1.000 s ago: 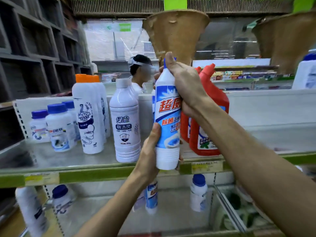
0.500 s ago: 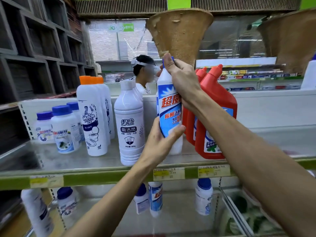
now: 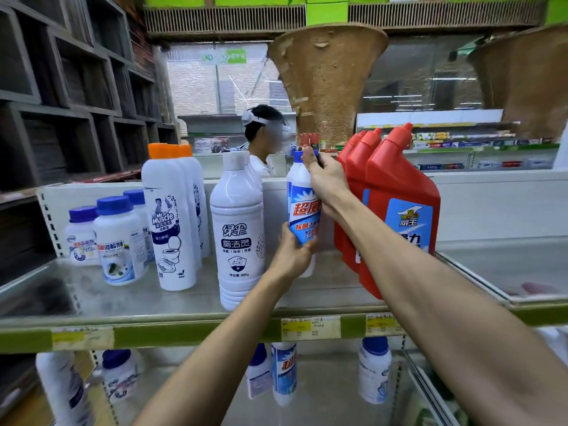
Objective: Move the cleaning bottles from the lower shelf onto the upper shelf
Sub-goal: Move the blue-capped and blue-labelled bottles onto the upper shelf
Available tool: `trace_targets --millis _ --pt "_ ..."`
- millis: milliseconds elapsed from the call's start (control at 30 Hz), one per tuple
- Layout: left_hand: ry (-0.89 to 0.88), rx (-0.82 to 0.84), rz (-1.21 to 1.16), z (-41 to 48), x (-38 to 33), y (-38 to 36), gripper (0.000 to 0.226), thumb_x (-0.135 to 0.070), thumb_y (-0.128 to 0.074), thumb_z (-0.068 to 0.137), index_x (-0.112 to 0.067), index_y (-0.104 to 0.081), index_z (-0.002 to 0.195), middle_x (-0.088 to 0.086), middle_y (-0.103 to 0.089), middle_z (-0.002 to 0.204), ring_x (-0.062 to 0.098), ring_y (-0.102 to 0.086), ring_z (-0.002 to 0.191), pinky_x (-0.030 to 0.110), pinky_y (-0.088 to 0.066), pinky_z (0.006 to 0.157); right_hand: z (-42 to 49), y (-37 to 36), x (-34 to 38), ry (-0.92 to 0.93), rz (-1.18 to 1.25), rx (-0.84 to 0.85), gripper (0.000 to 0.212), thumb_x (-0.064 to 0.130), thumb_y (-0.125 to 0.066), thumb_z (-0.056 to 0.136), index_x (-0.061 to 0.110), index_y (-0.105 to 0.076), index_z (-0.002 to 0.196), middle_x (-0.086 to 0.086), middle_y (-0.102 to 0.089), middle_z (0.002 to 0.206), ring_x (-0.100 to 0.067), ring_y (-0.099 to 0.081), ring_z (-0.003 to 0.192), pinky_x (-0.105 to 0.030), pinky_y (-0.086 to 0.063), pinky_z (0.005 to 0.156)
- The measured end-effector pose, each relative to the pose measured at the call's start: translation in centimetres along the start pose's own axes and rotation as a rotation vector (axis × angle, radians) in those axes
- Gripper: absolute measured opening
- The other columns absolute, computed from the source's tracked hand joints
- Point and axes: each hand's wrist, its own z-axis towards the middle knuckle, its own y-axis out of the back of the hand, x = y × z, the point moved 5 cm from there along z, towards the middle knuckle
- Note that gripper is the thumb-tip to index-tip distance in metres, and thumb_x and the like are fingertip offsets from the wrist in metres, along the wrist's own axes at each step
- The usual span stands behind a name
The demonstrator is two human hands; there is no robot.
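A white and blue cleaning bottle (image 3: pixel 300 204) stands upright on the upper shelf (image 3: pixel 172 302), between a white bottle (image 3: pixel 238 232) and the red bottles (image 3: pixel 396 207). My right hand (image 3: pixel 325 182) grips its neck and cap from the right. My left hand (image 3: pixel 292 253) wraps its lower body from the front. On the lower shelf (image 3: pixel 322 404) stand a matching blue and white bottle (image 3: pixel 283 373), several blue-capped white bottles (image 3: pixel 374 368) and a white bottle (image 3: pixel 64 392) at the far left.
On the upper shelf's left part stand orange-capped bottles (image 3: pixel 170 216) and small blue-capped jars (image 3: pixel 118 241). A woven basket (image 3: pixel 325 81) hangs above. A person (image 3: pixel 264 136) stands behind the shelf. Dark wooden cubbies (image 3: pixel 61 96) line the left side. A glass-edged bin (image 3: pixel 504 265) is right.
Both hands carried the blue and white bottle back and down onto the upper shelf, beside the red bottles. The camera moved closer to the shelf.
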Motion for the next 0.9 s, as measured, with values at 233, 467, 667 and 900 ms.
trace_targets --millis 233,467,667,900 --pt "0.065 -0.026 -0.057 1.4 0.9 -0.1 0.04 -0.017 -0.061 0.096 -0.02 -0.032 0.123 0.013 -0.054 0.129 0.024 -0.058 0.115 0.034 -0.045 0.091 -0.1 -1.5 0.7 0.064 -0.097 0.061 0.033 0.038 -0.052 0.103 0.009 -0.062 0.092 0.002 -0.057 0.077 -0.011 -0.048 0.07 -0.026 -0.038 0.061" --pt "0.06 -0.052 -0.016 1.7 1.2 -0.6 0.057 -0.026 -0.066 0.087 -0.015 -0.033 0.133 0.016 -0.052 0.129 0.029 -0.057 0.117 0.05 -0.048 0.103 0.2 -1.5 0.4 0.022 -0.096 0.051 0.041 0.041 -0.049 0.103 0.004 -0.065 0.107 -0.013 -0.069 0.099 -0.027 -0.063 0.093 -0.043 -0.051 0.085" --pt "0.062 -0.05 -0.024 1.8 1.4 -0.7 0.058 -0.025 -0.065 0.088 -0.016 -0.034 0.136 0.014 -0.052 0.129 0.028 -0.057 0.116 0.051 -0.048 0.103 0.1 -1.4 0.0 0.023 -0.076 0.02 0.038 0.045 -0.052 0.101 0.009 -0.065 0.102 -0.01 -0.07 0.1 -0.027 -0.066 0.095 -0.047 -0.053 0.091" --pt "0.092 -0.056 0.012 0.5 1.1 -0.4 0.088 -0.049 -0.068 0.072 -0.018 -0.031 0.145 0.012 -0.045 0.141 0.028 -0.049 0.13 0.05 -0.042 0.11 0.1 -0.8 -0.1 0.05 -0.123 -0.045 0.038 0.047 -0.055 0.099 0.014 -0.066 0.113 -0.006 -0.07 0.109 -0.027 -0.066 0.108 -0.043 -0.051 0.097"
